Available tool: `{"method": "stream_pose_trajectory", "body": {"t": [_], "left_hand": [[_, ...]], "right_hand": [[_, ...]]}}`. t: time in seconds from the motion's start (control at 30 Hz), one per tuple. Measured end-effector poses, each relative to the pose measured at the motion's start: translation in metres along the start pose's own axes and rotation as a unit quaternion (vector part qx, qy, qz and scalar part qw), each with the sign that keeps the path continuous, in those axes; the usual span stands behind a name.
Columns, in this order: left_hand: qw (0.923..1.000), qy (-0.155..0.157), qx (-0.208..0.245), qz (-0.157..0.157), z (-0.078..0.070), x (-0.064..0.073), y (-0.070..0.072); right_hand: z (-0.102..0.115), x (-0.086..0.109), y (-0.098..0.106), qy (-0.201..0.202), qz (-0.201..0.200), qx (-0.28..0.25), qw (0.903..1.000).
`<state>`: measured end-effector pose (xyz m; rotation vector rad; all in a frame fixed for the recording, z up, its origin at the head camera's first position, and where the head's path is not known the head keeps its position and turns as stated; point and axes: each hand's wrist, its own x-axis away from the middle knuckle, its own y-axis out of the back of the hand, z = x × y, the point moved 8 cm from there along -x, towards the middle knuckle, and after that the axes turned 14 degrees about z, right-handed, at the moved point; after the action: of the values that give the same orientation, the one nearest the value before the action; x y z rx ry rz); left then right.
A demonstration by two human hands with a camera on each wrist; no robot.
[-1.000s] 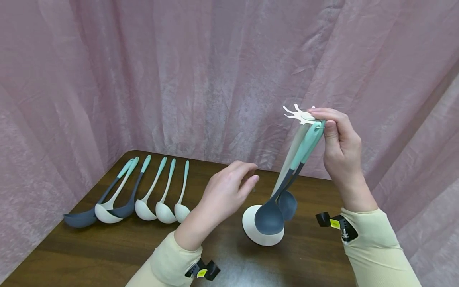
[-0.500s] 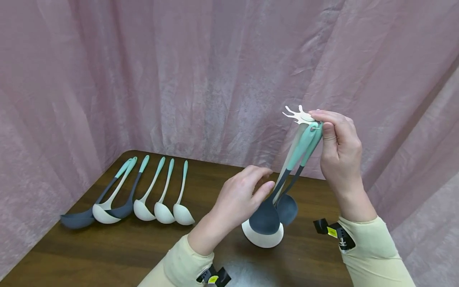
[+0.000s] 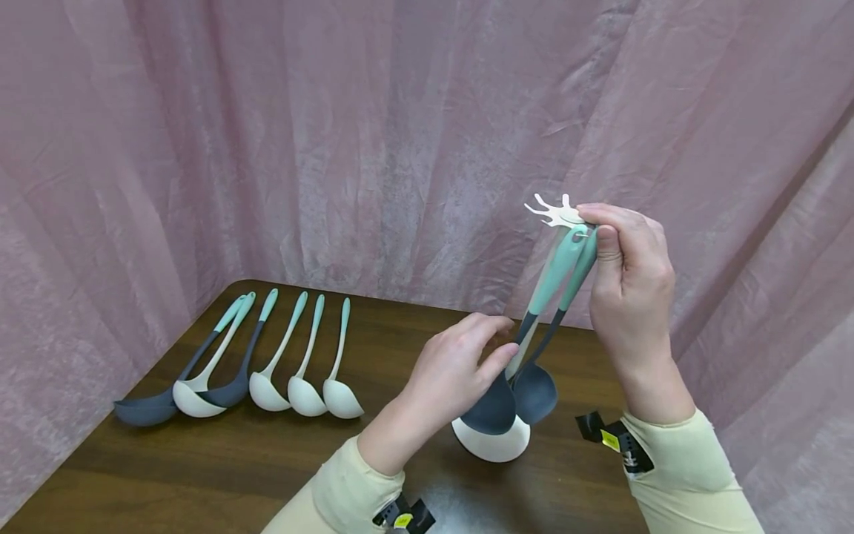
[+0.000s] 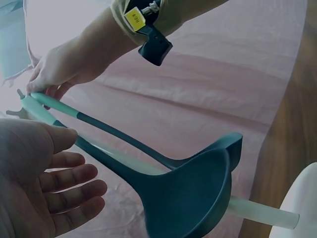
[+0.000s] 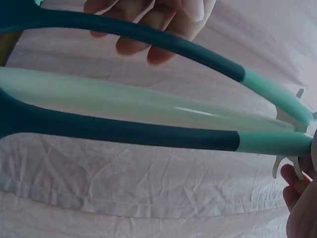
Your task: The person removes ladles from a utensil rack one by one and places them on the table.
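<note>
A white utensil stand (image 3: 492,445) rises from a round base to a crown of hooks (image 3: 548,212). From it hang two dark blue ladles with mint handles, the nearer ladle (image 3: 559,268) and the farther ladle (image 3: 536,394). My right hand (image 3: 630,297) is at the crown, its index finger over the top and its thumb and fingers pinching the farther ladle's handle end. Beside the nearer ladle's neck is my left hand (image 3: 460,363), fingers loosely bent, thumb close to the shaft. In the left wrist view nothing lies in that left palm (image 4: 29,173).
On the left side of the brown table (image 3: 200,475) lies a row of ladles: several white ones, such as the rightmost white ladle (image 3: 342,399), and two dark ones, including the leftmost dark ladle (image 3: 145,409). A pink curtain (image 3: 400,148) hangs behind.
My left hand has moved right, up to the nearer ladle. That ladle has swung left, and the two hanging ladles stand farther apart. My right hand stays at the stand's top.
</note>
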<state>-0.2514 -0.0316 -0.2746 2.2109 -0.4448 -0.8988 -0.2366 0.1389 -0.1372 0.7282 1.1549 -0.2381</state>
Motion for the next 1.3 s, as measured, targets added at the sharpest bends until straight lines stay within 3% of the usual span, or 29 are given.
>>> {"method": "stream_pose_trajectory", "body": {"t": [0.4,0.57,0.77,1.07,1.3], "left_hand": [[0.9996,0.020,-0.013,0.015,0.003,-0.004,-0.007],[0.9996,0.017,-0.019,0.016,0.003,-0.003,-0.008],[0.9995,0.014,-0.020,0.018,0.001,-0.003,-0.007],[0.9995,0.007,-0.027,0.015,0.000,-0.005,-0.009],[0.9992,0.011,-0.033,0.018,0.002,-0.005,-0.013]], "right_hand": [[0.005,0.003,-0.002,0.010,-0.019,0.048,0.9986],[0.004,-0.002,-0.002,0.046,0.007,-0.015,0.9988],[-0.001,-0.008,-0.004,0.067,0.045,-0.103,0.9914],[-0.015,-0.007,-0.004,0.075,0.040,-0.100,0.9914],[-0.018,-0.005,-0.006,0.059,0.026,-0.110,0.9919]]}}
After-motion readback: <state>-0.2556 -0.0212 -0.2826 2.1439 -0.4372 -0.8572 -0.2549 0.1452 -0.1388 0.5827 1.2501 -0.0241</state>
